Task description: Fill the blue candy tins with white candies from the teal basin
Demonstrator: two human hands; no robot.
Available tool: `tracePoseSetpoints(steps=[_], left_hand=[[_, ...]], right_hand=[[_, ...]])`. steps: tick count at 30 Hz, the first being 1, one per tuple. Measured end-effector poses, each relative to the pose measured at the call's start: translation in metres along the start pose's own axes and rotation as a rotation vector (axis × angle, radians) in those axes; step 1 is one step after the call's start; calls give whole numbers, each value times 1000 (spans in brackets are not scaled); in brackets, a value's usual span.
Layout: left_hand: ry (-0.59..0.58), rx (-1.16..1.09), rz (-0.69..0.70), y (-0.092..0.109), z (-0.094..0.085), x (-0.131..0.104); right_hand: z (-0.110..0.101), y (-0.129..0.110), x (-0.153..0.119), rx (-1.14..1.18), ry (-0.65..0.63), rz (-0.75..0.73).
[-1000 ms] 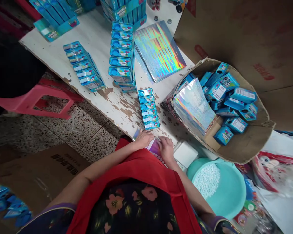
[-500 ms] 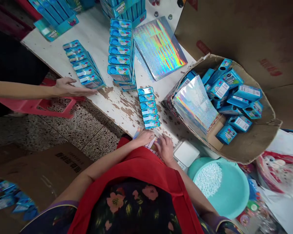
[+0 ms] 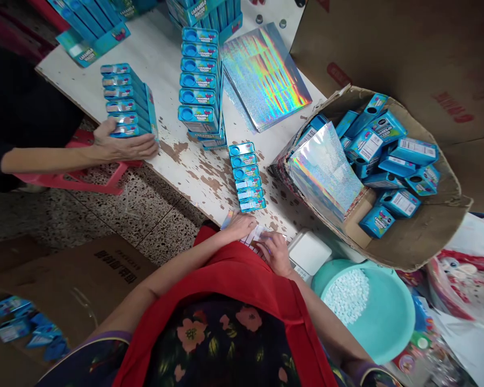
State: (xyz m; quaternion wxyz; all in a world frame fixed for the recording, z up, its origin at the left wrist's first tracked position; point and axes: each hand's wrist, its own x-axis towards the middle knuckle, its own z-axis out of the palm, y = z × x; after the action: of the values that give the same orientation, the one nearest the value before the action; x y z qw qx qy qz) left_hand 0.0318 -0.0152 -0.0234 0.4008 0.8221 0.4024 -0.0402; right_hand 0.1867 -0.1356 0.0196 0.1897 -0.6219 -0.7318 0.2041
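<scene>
At the near table edge, in front of the red apron, lies a shiny sticker sheet (image 3: 250, 237) with pale strips on it, partly covered by my hands. My left hand (image 3: 239, 226) rests on its left part, fingers stretched over the surface. The fingers of my right hand (image 3: 276, 251) are bent together at its right side, pinching a silvery strip. Just beyond them stands a row of small blue candy boxes (image 3: 247, 176) marked "Caramelo Macizo". My right hand is also close to a white scale (image 3: 308, 252).
A cardboard box (image 3: 357, 244) with blue boxes and a holographic sheet stands right. A turquoise basin (image 3: 387, 322) holds white candies. Stacked holographic sheets (image 3: 268, 80) and a taller box row (image 3: 198, 80) lie beyond. At left, a co-worker's hand (image 3: 125, 144) grips another row (image 3: 125, 102).
My right hand's fingers have drawn together on the sheet, and a silvery strip shows between my hands. The co-worker's hand has closed around the left box row, which has turned and shifted slightly left.
</scene>
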Motion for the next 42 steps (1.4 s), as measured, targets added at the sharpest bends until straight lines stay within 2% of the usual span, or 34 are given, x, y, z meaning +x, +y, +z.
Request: tracePoseSetpoints(steps=[4, 7, 10, 12, 14, 15, 18, 20, 23, 25, 27, 30, 33, 36, 39, 42], left_hand=[[46, -18, 40, 1, -2, -9], [123, -60, 102, 1, -9, -31], [254, -265, 174, 4, -23, -58], [333, -433, 166, 9, -36, -70], [352, -584, 128, 16, -49, -73], [324, -658, 107, 19, -55, -72], [181, -845, 3, 21, -69, -64], [156, -891, -86, 18, -77, -57], [258, -867, -172, 7, -92, -45], [334, -869, -173, -3, -104, -33], [405, -862, -152, -14, -115, -20], [506, -751, -118, -32, -125, 2], [541, -667, -129, -45, -122, 20], [561, -660, -197, -51, -113, 32], [597, -636, -264, -55, -104, 35], [632, -603, -358, -54, -95, 32]], right_hand=[[-25, -18, 16, 186, 80, 123], [-46, -29, 31, 313, 159, 235], [-63, -37, 44, 381, 156, 283], [-72, -42, 51, 414, 125, 276], [-77, -46, 58, 441, 95, 259], [-78, -48, 63, 451, 85, 250], [-73, -52, 79, 482, 75, 250], [-64, -52, 94, 480, 118, 285], [-42, -48, 124, 397, 261, 316], [-28, -43, 147, 334, 347, 327], [-16, -38, 172, 297, 381, 364], [-4, -31, 202, 285, 360, 407], [4, -26, 219, 317, 353, 416], [10, -18, 224, 341, 387, 443], [10, -9, 223, 386, 434, 556], [5, -4, 223, 454, 382, 588]])
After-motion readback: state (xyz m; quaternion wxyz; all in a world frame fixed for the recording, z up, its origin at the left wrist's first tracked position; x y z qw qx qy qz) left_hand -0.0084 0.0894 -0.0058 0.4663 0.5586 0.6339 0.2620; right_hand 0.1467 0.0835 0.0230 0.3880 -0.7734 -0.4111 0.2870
